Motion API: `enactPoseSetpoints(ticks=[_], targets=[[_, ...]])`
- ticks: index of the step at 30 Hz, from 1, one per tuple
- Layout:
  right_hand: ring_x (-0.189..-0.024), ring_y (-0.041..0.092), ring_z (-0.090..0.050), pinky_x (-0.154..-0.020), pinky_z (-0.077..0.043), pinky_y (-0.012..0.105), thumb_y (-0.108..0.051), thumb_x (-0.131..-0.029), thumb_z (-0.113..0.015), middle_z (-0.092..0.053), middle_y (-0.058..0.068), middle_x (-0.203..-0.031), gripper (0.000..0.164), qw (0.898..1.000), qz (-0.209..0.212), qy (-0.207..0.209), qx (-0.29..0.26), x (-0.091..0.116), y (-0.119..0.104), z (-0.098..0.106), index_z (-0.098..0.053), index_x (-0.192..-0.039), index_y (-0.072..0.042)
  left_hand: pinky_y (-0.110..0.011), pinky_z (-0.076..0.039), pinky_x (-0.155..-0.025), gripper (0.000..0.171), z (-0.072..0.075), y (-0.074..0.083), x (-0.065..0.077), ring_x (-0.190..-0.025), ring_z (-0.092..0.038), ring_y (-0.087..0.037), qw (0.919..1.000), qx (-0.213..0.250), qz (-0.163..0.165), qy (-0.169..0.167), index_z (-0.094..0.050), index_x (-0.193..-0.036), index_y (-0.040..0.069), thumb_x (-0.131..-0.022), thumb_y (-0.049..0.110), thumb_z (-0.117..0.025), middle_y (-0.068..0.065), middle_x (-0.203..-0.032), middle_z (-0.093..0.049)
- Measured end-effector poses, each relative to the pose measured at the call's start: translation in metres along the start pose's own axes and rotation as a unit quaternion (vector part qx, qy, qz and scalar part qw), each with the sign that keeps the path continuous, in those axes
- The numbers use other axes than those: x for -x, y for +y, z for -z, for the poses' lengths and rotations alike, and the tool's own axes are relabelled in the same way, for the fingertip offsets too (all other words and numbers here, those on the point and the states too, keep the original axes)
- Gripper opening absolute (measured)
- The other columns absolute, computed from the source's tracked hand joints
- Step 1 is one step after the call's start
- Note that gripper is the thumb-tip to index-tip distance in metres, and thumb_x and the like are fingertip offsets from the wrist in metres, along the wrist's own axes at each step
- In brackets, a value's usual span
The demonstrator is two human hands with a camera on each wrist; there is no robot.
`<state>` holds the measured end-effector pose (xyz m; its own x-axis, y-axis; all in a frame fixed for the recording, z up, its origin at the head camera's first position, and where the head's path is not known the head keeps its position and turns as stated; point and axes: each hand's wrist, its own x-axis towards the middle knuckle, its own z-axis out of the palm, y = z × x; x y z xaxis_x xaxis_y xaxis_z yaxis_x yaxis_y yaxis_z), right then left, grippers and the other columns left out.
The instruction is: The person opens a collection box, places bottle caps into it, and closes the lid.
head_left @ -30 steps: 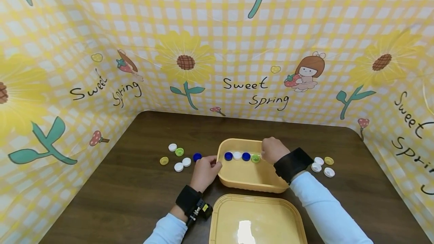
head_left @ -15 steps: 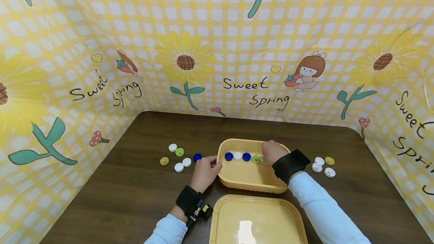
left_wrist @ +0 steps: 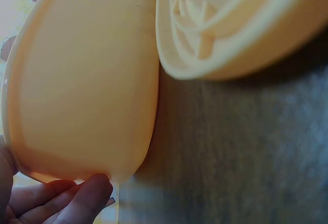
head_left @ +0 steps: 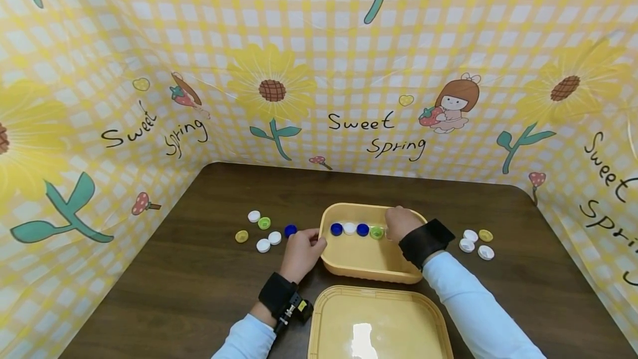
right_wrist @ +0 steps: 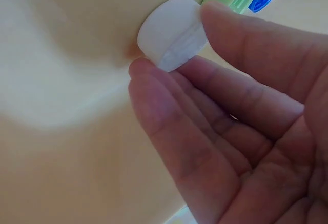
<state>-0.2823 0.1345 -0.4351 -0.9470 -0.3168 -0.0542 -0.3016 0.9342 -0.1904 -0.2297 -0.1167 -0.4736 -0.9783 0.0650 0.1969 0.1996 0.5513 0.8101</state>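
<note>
A yellow plastic box [head_left: 369,256] stands in the middle of the table in the head view. My left hand [head_left: 302,252] grips its left end, with fingertips and thumb at the wall. Inside the box my right hand [head_left: 401,224] pinches a white bottle cap [right_wrist: 170,30] between thumb and fingers. That cap is hidden behind the hand in the head view. To its left, a row along the far wall holds a green cap [head_left: 376,232], a blue cap [head_left: 362,230], a white cap [head_left: 350,229] and another blue cap [head_left: 336,229].
A yellow lid [head_left: 344,314] lies in front of the box. Left of the box are loose white, green, yellow [head_left: 241,236] and blue caps [head_left: 291,230]. More white caps [head_left: 485,252] and a yellow one [head_left: 485,235] lie at the right. A checked cloth [head_left: 349,71] surrounds the table.
My right hand and forearm have shifted slightly down and left within the box, still at the far wall. The left hand and the row of caps keep their places.
</note>
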Motion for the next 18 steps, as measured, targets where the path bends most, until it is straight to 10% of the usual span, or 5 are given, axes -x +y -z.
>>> enactPoseSetpoints(ticks=[18], targets=[[-0.058, 0.020, -0.045, -0.056, -0.039, 0.031, 0.005, -0.084, -0.063, -0.052, 0.006, -0.066, 0.010, 1.000, -0.019, 0.013, 0.008, 0.0063, -0.0078, 0.0019, -0.060, -0.077, -0.002, -0.026, -0.054, -0.063, 0.028, 0.0003, -0.0002, 0.0005, -0.071, -0.065, -0.011, 0.9999, -0.004, -0.015, 0.002, -0.071, -0.111, -0.005, -0.088, 0.009, -0.061, -0.008, -0.085, -0.071]])
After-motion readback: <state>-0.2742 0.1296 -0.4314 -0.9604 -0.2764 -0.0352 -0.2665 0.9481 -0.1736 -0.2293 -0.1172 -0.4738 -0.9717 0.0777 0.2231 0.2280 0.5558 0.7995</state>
